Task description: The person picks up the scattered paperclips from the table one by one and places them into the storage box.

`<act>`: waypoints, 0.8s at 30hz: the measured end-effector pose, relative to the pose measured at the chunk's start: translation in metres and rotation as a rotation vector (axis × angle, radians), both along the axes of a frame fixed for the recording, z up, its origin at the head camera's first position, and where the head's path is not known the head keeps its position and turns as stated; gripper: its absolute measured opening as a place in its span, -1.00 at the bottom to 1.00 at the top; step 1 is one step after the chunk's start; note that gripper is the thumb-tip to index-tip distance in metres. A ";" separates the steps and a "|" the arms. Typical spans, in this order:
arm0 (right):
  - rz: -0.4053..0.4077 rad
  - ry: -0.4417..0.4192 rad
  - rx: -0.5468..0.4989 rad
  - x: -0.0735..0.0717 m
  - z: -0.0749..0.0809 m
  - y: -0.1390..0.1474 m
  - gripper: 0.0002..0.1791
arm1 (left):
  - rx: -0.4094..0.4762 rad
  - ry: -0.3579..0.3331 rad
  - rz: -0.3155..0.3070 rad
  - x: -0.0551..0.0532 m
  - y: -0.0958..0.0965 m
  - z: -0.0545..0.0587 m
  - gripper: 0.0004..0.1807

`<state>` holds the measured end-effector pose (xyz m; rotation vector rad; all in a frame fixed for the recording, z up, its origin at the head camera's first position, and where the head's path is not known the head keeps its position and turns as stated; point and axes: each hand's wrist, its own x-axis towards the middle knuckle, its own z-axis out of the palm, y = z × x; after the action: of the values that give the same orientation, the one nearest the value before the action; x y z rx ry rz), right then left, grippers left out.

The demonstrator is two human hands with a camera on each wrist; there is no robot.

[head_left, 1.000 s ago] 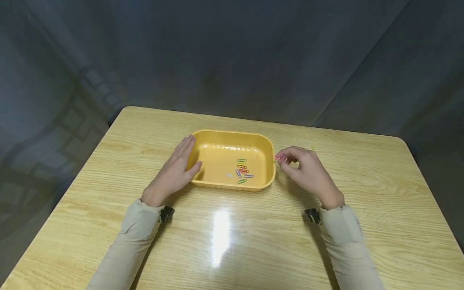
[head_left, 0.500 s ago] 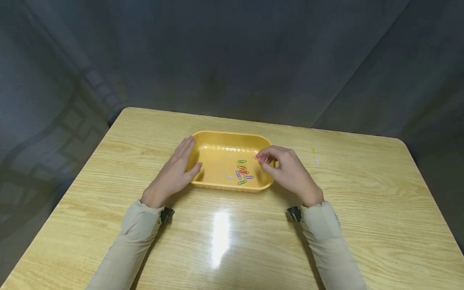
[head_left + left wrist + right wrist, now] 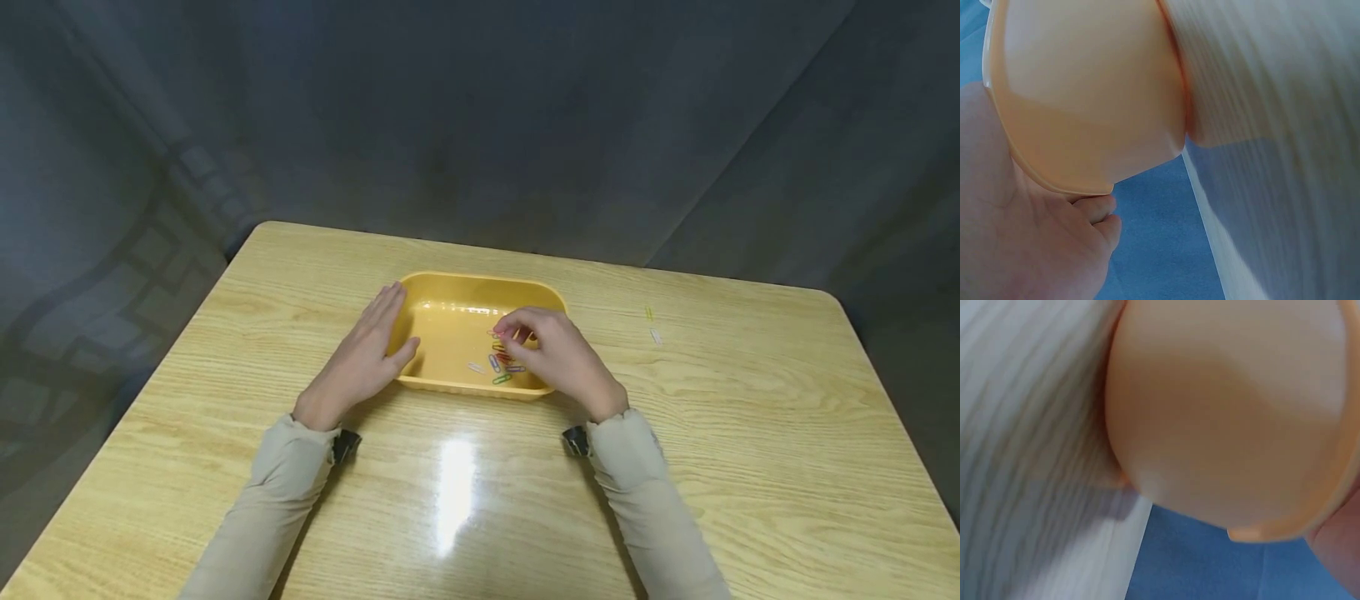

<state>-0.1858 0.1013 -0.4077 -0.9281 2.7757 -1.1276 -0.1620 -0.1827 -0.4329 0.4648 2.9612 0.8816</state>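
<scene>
A yellow plastic tray (image 3: 450, 387) stands on the table, with several coloured paper clips inside, grouped toward its right half. My left hand (image 3: 360, 350) rests along the tray's left rim, fingers straight and thumb spread over the inside. The left wrist view has the palm against the rim (image 3: 1035, 178). My right hand (image 3: 558, 350) reaches over the tray's right end and pinches a pink paper clip (image 3: 492, 333) just above the others. Among those below are a blue paper clip (image 3: 494, 363), a green paper clip (image 3: 502, 379) and a white paper clip (image 3: 476, 367). The right hand's fingertips are out of the right wrist view.
To the right of the tray, a yellow paper clip (image 3: 649, 313) and a white paper clip (image 3: 656, 336) lie on the wooden table (image 3: 750, 400). A dark curtain (image 3: 480, 117) hangs behind the table's far edge.
My right hand has moved left from beside the tray to over its inside, carrying the pink paper clip. The white clip on the table has come into sight. My left hand stays put.
</scene>
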 end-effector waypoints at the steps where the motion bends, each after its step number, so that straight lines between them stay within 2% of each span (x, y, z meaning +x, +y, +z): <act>1: 0.002 -0.004 0.000 0.000 -0.001 -0.002 -0.85 | 0.001 -0.001 0.000 0.000 0.000 0.000 -0.15; 10: -0.003 0.033 0.073 0.001 -0.009 -0.017 -0.84 | -0.001 -0.007 -0.001 0.000 0.000 0.001 -0.15; 17: -0.025 -0.006 0.148 0.002 -0.015 -0.022 -0.84 | -0.008 0.007 -0.003 0.000 0.000 0.001 -0.15; 24: -0.024 -0.031 0.172 0.002 -0.016 -0.023 -0.84 | -0.016 0.006 -0.004 -0.001 -0.001 0.002 -0.15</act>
<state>-0.1833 0.0787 -0.4239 -0.8552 2.8108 -0.8802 -0.1625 -0.1838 -0.4309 0.4735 2.9691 0.8568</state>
